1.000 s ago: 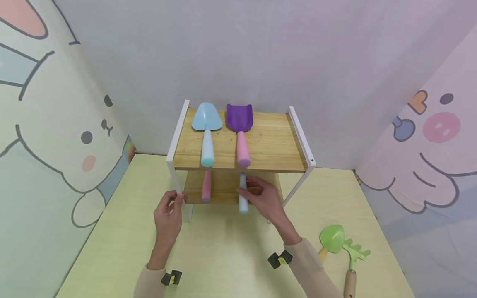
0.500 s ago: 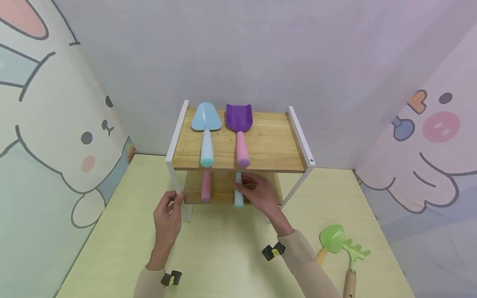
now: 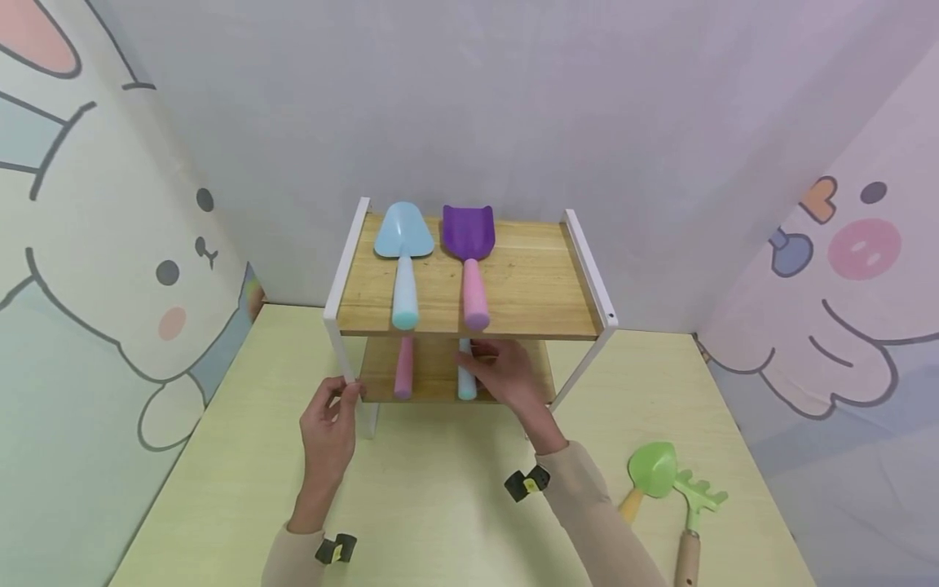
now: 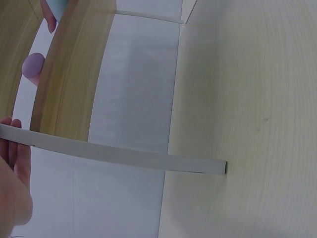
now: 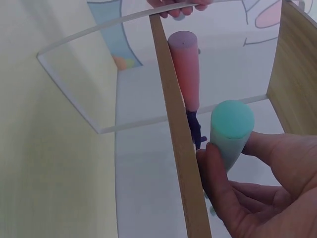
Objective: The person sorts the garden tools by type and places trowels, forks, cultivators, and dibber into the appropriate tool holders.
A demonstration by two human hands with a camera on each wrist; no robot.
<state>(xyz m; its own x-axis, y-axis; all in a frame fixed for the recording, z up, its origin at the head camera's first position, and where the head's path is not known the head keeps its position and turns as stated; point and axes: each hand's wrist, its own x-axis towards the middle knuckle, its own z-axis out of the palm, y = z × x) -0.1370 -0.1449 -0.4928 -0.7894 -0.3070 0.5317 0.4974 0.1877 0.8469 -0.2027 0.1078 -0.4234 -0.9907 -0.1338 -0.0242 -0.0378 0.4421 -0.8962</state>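
My right hand [image 3: 506, 375] pinches the light blue handle [image 3: 466, 375] of a garden tool over the lower shelf. The handle's turquoise end [image 5: 232, 119] faces the right wrist camera, and the upper shelf hides the tool's head in the head view. Left of it on the same shelf lies a tool with a pink handle [image 5: 185, 74] and a dark purple neck. With thumb and fingers my left hand [image 3: 328, 428] holds the white front left post [image 4: 114, 152] of the two-tier wooden rack. Above, the upper shelf [image 3: 543, 277] bears a blue trowel [image 3: 405, 236] and a purple shovel [image 3: 469, 232] with a pink handle.
To the right on the pale wooden table [image 3: 440, 505] lie a green trowel [image 3: 653, 469] and a green hand rake [image 3: 697, 493] with a brown handle. A grey wall [image 3: 513, 106] stands close behind the rack, with cartoon-printed panels at both sides.
My right hand has moved left and further in with the light blue handle, so its end now sits near the lower shelf's front edge. My left hand stays on the post.
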